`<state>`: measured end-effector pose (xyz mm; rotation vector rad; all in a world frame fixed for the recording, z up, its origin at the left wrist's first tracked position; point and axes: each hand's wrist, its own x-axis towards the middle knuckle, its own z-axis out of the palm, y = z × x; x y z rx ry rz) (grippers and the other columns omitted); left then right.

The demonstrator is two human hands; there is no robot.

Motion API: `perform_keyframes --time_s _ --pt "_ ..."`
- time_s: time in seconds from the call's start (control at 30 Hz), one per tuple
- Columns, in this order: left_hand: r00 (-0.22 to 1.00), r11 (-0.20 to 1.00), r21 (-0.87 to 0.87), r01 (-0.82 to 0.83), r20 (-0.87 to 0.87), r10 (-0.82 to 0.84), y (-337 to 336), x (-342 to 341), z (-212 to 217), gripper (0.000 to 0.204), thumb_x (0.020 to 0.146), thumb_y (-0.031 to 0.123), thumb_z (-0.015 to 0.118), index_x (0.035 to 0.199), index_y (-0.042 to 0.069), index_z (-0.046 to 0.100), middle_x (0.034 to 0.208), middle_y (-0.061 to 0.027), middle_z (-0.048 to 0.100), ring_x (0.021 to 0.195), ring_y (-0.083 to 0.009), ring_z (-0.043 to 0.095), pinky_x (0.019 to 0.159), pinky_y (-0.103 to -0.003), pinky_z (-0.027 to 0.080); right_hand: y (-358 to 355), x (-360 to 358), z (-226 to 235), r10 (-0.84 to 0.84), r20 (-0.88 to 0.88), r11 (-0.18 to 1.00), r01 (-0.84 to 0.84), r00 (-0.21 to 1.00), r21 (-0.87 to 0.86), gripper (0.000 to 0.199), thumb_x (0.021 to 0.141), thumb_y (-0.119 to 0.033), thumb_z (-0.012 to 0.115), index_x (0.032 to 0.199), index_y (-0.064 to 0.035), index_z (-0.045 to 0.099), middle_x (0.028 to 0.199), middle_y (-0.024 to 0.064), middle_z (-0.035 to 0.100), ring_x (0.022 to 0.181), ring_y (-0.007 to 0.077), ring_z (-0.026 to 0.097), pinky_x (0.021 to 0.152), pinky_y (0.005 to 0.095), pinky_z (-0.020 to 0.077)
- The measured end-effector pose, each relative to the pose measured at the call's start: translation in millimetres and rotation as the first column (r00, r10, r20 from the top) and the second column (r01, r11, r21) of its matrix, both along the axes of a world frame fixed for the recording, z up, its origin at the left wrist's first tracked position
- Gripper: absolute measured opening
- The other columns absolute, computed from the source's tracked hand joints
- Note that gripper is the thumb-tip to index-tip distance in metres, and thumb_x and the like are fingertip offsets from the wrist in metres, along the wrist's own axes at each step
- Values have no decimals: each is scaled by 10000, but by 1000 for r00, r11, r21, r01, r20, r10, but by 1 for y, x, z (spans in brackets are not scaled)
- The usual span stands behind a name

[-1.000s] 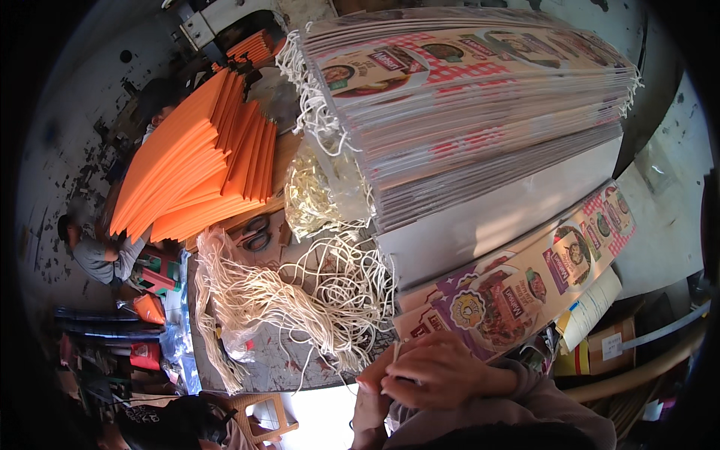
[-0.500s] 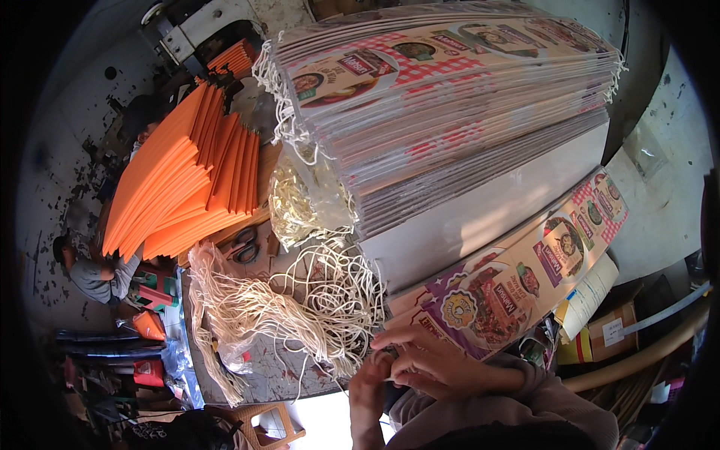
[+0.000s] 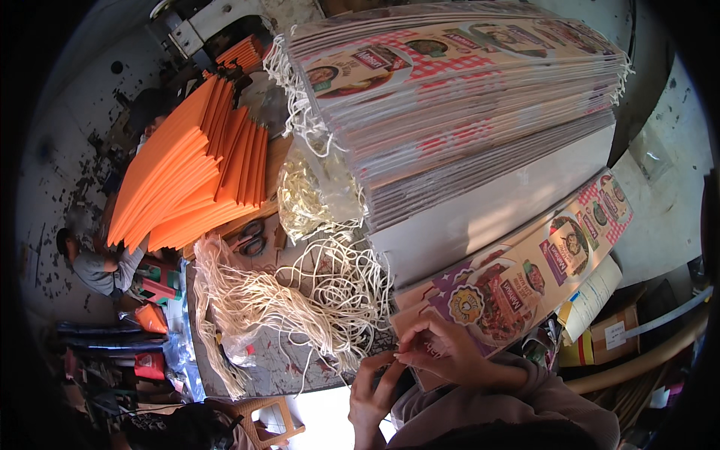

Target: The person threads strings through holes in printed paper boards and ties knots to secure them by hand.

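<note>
My left hand [image 3: 370, 394] and my right hand [image 3: 444, 357] meet at the near left end of a long printed card [image 3: 517, 281] with food pictures. The right thumb and forefinger are pinched together in a ring above the card. Close beside them, the left fingers are bent and pressed together. Whatever lies between the fingertips is too small to make out. A tangled heap of off-white cords [image 3: 330, 300] spreads on the table left of my hands. Behind the card rises a tall stack of similar printed cards [image 3: 480, 105], with white cords hanging from its ends.
Orange folded sheets [image 3: 176, 176] are piled at the left, near a bag of gold-coloured small pieces [image 3: 300, 191] and dark scissors [image 3: 251, 238]. A sewing machine [image 3: 217, 30] stands behind. Another person [image 3: 97, 266] sits far left. A cardboard box [image 3: 615, 334] is at right.
My right hand has lifted its fingers into a ring-shaped pinch, and my left hand has turned and opened out from its tighter grip. The view has shifted slightly.
</note>
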<state>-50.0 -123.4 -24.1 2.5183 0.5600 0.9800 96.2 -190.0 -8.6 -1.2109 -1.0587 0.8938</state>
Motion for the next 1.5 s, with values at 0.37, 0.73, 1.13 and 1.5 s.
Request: perform_keyframes --time_s 0.37,0.73,1.13,1.5 --pt "980 886 -463 6 178 87 5 15 1 216 742 -102 521 922 16 503 873 -133 520 740 -233 543 666 -306 441 7 2 1 -115 439 967 0 891 253 220 795 -70 627 991 -39 530 974 111 567 775 229 597 618 301 478" --pt "817 705 -651 282 548 179 -1 30 -12 322 743 -147 520 1022 -7 436 919 -131 527 870 -170 532 802 -275 419 8 12 5 67 226 992 -89 972 92 148 811 -81 599 929 -47 516 984 51 495 806 153 520 611 271 447" --pt "810 661 -717 222 513 285 -4 29 -2 100 751 -43 624 787 -20 533 902 -168 596 819 -171 576 773 -277 448 8 19 2 79 290 990 -109 954 89 213 779 -68 640 975 -42 559 920 63 547 807 149 556 696 256 454" --pt "844 673 -666 323 525 114 11 30 5 262 749 -17 643 941 -4 465 859 -112 571 775 -163 556 732 -273 443 4 17 7 -20 240 999 8 970 50 325 800 -39 601 1099 -49 473 853 74 577 755 178 603 633 280 475"
